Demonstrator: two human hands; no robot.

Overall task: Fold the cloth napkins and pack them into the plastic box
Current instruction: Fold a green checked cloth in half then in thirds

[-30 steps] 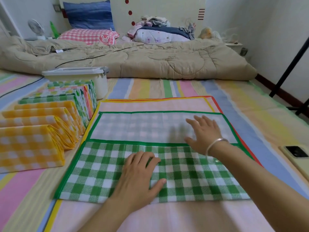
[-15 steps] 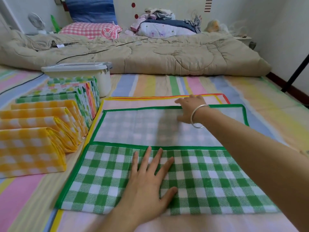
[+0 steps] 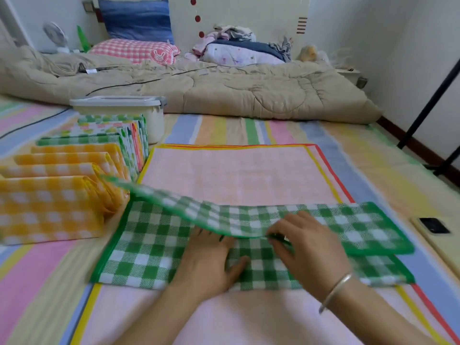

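Second fold apparently under way, centre frame: left hand [image 3: 211,260] flat on green napkin [image 3: 139,245], right hand [image 3: 308,247] pinching its turned-over edge; next, probably align edges and crease.

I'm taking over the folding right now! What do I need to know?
Left hand: flat on the green napkin, pressing it down.
Right hand: pinches the napkin's border, with the flap lifted over the near half.
Done: folded napkins stand in a row, left, before the plastic box.
Left: finish this fold, fold the pink napkin underneath, pack everything into the box.
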